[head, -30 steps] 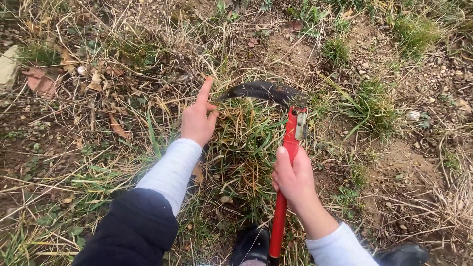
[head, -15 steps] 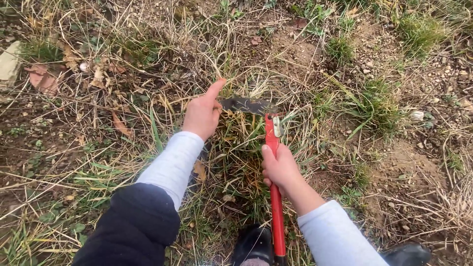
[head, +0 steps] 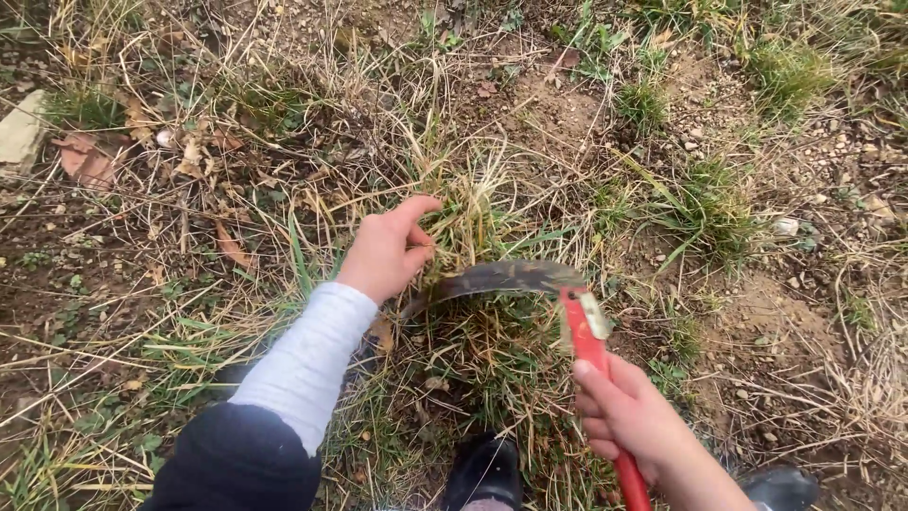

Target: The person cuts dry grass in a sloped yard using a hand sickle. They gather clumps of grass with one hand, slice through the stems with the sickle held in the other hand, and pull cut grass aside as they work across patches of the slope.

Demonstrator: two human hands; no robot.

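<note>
My left hand (head: 388, 251) grips a tuft of grass (head: 473, 203) near its top, fingers curled around the blades. My right hand (head: 629, 416) is shut on the red handle of a sickle (head: 591, 345). Its dark curved blade (head: 492, 279) lies across the base of the tuft, just below my left hand, tip pointing left. Both arms wear pale sleeves; the left one also has a dark outer sleeve (head: 236, 464).
Dry straw, patches of green grass (head: 709, 203) and bare pebbly soil (head: 776, 303) cover the ground. Brown dead leaves (head: 85, 161) and a pale stone (head: 19, 128) lie at the far left. My dark shoes (head: 482, 468) show at the bottom edge.
The sickle has been pulled back toward me, its blade now lower at the base of the tuft. My left hand's finger has curled from pointing into a grip on the grass.
</note>
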